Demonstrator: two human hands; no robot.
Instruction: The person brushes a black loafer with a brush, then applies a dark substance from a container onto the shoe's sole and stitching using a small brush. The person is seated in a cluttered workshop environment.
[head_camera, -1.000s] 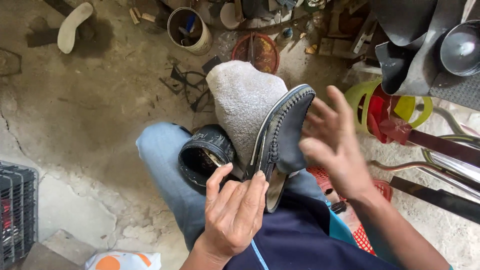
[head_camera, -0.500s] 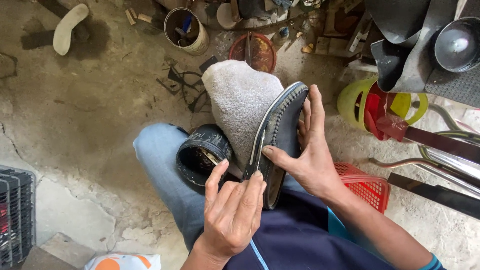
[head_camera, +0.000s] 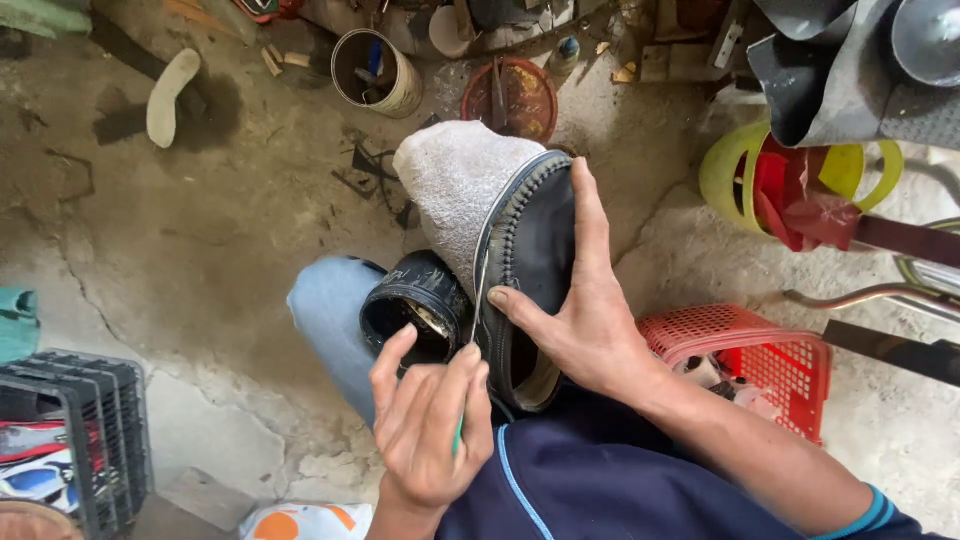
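A dark slip-on shoe (head_camera: 535, 240) with a pale grey sole (head_camera: 455, 180) stands toe-up on my lap. My right hand (head_camera: 590, 320) lies flat on its upper, thumb pressed at the edge of the sole. My left hand (head_camera: 430, 430) is closed on a thin green-handled tool (head_camera: 478, 300) whose tip runs along the seam between sole and upper. A round black tin (head_camera: 420, 300), open and smeared inside, rests on my knee just left of the shoe.
A red plastic basket (head_camera: 770, 350) sits at my right side and a black crate (head_camera: 100, 420) at the lower left. On the dirty concrete floor ahead lie a tin can (head_camera: 375, 70), a round red lid (head_camera: 510, 100) and a loose white sole (head_camera: 172, 95).
My right hand, hovering open beside the shoe a second ago, has come down and gripped the upper. My left hand has stayed at the seam with the tool.
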